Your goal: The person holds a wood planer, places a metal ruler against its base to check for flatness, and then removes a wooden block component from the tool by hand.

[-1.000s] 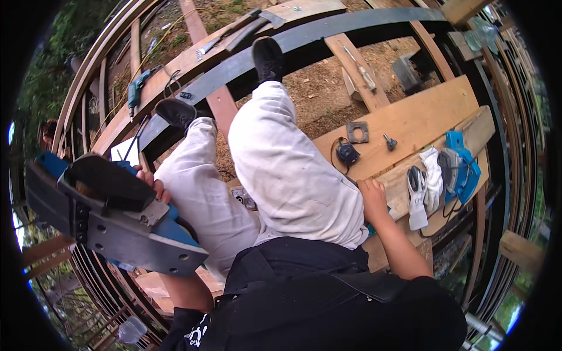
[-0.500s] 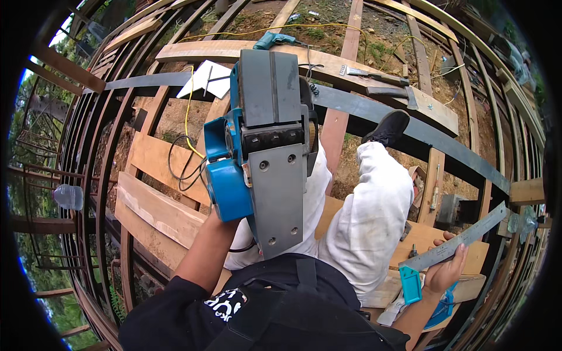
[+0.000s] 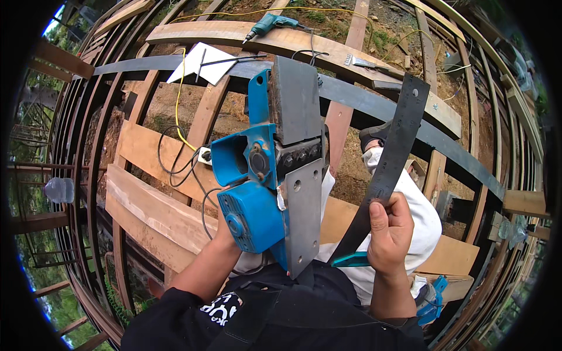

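Note:
A blue electric planer (image 3: 252,216) is turned sole up in front of my chest, showing its grey metal sole plates and the bolted cutter drum between them. My left hand (image 3: 228,237) supports it from behind and below; its fingers are hidden by the motor housing. In my right hand (image 3: 391,234) is a try square (image 3: 389,158), its dark steel blade pinched near the lower end between thumb and fingers. The blade slants up and to the right, beside the planer and apart from it. Its turquoise handle (image 3: 351,260) points down toward my lap.
Beyond, a drill (image 3: 272,24) and a chisel (image 3: 369,61) lie on a long plank (image 3: 216,36). A white sheet (image 3: 205,64) with dark rods lies at left, near a yellow cord (image 3: 181,102). Planks (image 3: 146,216) rest across open beams, with earth below. A blue-handled tool (image 3: 432,299) lies at right.
My right hand has brought the try square from the far right to beside the planer, its blade now steeper. The planer has turned slightly, showing more of its blue side.

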A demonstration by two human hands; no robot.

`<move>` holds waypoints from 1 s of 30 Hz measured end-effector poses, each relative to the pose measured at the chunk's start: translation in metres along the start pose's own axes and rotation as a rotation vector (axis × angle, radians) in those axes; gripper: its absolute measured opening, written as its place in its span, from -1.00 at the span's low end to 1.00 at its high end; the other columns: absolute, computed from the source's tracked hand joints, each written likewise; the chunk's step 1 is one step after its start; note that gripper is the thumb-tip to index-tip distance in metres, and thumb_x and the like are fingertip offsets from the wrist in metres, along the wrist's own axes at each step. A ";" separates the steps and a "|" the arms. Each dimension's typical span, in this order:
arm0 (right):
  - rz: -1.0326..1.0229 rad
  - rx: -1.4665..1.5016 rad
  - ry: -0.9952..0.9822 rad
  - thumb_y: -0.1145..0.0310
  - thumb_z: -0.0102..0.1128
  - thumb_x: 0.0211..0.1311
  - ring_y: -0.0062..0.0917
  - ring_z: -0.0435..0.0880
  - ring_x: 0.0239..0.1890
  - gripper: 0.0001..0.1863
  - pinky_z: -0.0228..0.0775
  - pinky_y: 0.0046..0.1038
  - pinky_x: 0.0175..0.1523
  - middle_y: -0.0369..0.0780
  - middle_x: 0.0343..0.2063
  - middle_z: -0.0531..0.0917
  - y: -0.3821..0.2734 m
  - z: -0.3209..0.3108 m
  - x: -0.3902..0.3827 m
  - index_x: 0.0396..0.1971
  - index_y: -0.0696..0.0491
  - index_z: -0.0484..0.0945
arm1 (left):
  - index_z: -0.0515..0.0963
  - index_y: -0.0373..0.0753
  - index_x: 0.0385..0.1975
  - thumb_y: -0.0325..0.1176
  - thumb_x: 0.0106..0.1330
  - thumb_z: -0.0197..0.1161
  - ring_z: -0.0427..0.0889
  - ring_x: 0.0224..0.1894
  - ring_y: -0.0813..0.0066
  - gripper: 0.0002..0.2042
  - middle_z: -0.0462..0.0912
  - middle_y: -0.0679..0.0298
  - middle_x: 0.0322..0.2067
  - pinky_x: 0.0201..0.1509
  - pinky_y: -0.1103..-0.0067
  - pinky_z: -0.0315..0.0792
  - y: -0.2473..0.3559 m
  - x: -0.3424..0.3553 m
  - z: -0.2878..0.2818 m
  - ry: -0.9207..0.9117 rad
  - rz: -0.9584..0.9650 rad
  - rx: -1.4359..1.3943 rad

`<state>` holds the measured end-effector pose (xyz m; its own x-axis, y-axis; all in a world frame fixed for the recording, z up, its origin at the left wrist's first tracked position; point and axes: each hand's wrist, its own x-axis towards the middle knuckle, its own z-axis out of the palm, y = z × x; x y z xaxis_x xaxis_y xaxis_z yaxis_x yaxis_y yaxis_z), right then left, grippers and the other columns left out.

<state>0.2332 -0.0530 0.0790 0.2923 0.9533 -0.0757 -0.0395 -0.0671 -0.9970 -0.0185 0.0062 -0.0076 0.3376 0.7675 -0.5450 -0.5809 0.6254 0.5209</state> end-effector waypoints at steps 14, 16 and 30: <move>-0.278 -0.272 0.113 0.55 0.18 0.20 -0.57 0.66 -0.32 -0.50 0.47 -0.55 -0.17 -0.06 -0.25 0.66 -0.011 0.021 0.020 0.15 0.27 0.36 | 0.36 -0.20 0.06 -0.01 0.39 -0.08 0.63 -0.15 0.26 -0.57 0.56 0.16 -0.11 -0.12 0.36 0.59 -0.007 0.008 0.025 -0.068 0.132 0.084; -0.380 -0.309 0.075 0.58 0.19 0.17 -0.51 0.69 -0.28 -0.51 0.48 -0.54 -0.16 -0.02 -0.19 0.65 -0.011 0.026 0.020 0.13 0.27 0.39 | 0.36 -0.20 0.06 -0.02 0.40 -0.09 0.63 -0.15 0.26 -0.58 0.56 0.14 -0.11 -0.12 0.35 0.59 -0.007 0.004 0.036 -0.034 0.173 0.179; -0.365 -0.302 0.030 0.59 0.18 0.17 -0.48 0.69 -0.25 -0.50 0.49 -0.53 -0.14 0.00 -0.11 0.63 -0.008 0.025 0.001 0.14 0.30 0.36 | 0.34 -0.41 0.03 -0.46 0.31 0.10 0.69 -0.25 0.23 -0.68 0.59 0.00 -0.15 -0.21 0.42 0.66 0.001 -0.014 0.083 0.012 0.299 0.139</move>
<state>0.2095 -0.0443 0.0878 0.2634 0.9217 0.2849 0.3490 0.1842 -0.9188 0.0373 0.0073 0.0550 0.1583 0.9189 -0.3614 -0.5463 0.3864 0.7431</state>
